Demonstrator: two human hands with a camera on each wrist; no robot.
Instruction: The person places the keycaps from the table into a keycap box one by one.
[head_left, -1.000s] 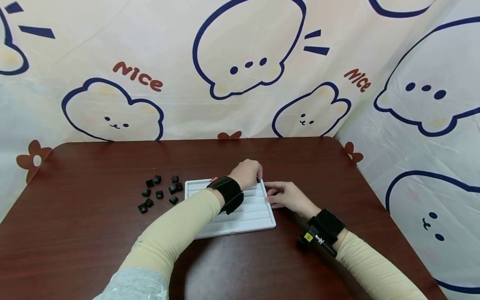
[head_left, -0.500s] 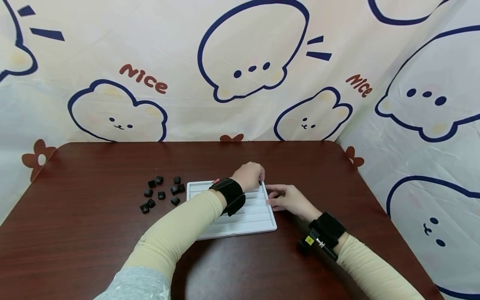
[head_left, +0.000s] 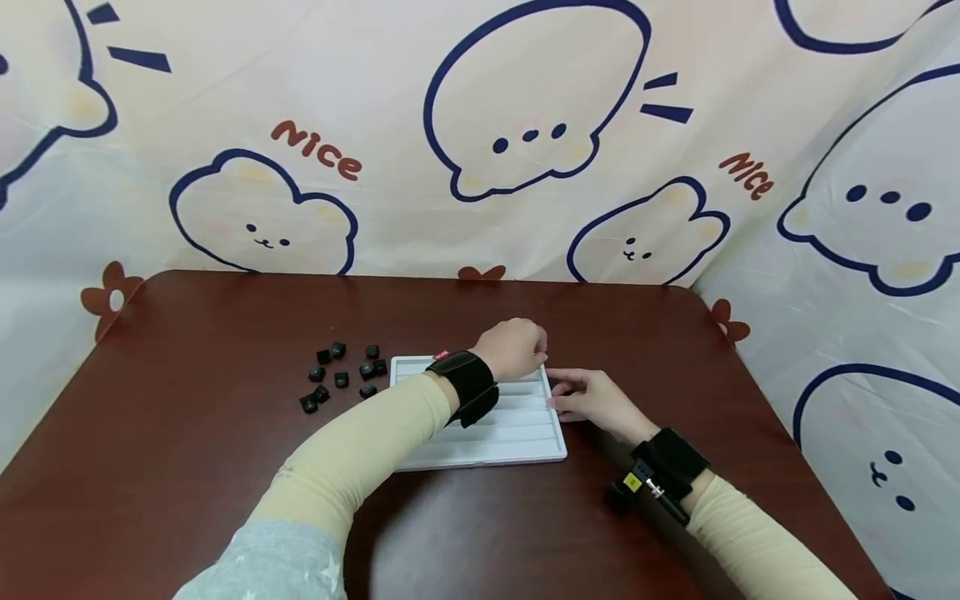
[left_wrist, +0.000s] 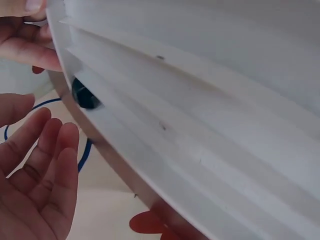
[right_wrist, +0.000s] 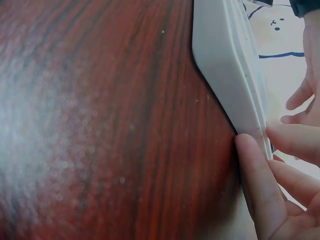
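Note:
A white ridged tray [head_left: 495, 437] lies on the table, its long grooves running left to right. Over its far right corner hovers my left hand [head_left: 512, 348], fingers loosely bent and nothing between them. One black keycap [left_wrist: 85, 94] sits in the tray's end groove, just apart from the left fingertips [left_wrist: 69, 131]. At the tray's right edge, my right hand [head_left: 596, 402] holds the rim with thumb and fingers, one fingertip [right_wrist: 247, 142] against the outer wall. My left forearm hides much of the tray's left part in the head view.
Several loose black keycaps [head_left: 341, 380] are scattered on the dark brown table [head_left: 225, 467], left of the tray. A small red tag [head_left: 440, 355] shows at the tray's far edge. A printed cloth [head_left: 405, 233] stands behind the table.
My left hand has let go of the black keycap at the tray's far right corner and lifted slightly. My right hand keeps its place on the edge. The head view has shifted a little.

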